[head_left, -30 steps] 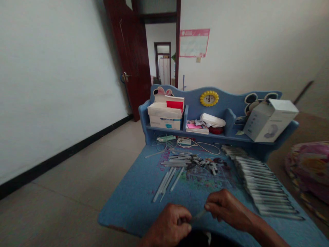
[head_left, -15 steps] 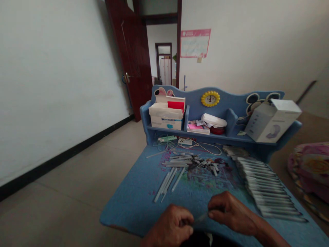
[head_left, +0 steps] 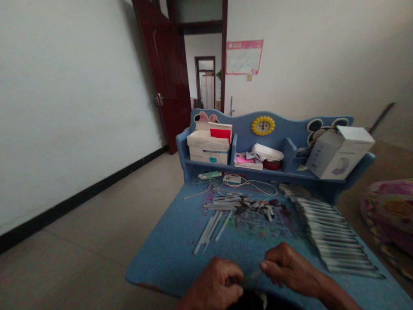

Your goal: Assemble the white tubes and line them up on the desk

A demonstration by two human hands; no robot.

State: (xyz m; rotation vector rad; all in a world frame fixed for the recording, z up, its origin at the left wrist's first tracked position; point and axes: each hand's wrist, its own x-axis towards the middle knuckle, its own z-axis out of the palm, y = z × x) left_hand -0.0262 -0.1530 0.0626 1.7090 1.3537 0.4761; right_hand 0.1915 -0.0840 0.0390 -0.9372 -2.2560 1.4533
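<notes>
Low over the front of the blue desk (head_left: 174,254), my left hand (head_left: 216,282) is closed around one end of a thin, translucent pen barrel (head_left: 252,278). My right hand (head_left: 290,266) pinches the other end, so the barrel spans the gap between both hands. It is blurred, and its ends are hidden by the fingers. Beyond my left hand lie several pale, loose pen tubes (head_left: 206,232). Behind these is a heap of similar tubes (head_left: 227,200) with small dark and white pen parts (head_left: 266,209). To the right of my right hand, many pens (head_left: 337,237) lie side by side in a row.
A raised shelf (head_left: 277,170) at the desk's back holds a mask box (head_left: 208,155), papers (head_left: 247,161), a white roll (head_left: 267,151) and a white carton (head_left: 340,155). A white cable (head_left: 267,189) lies below it. On the left stands an open dark-red door (head_left: 167,82).
My right hand's fingers have shifted slightly on the barrel, the thumb now further up. My left hand keeps its grip nearly unmoved. The camera view has tilted a little.
</notes>
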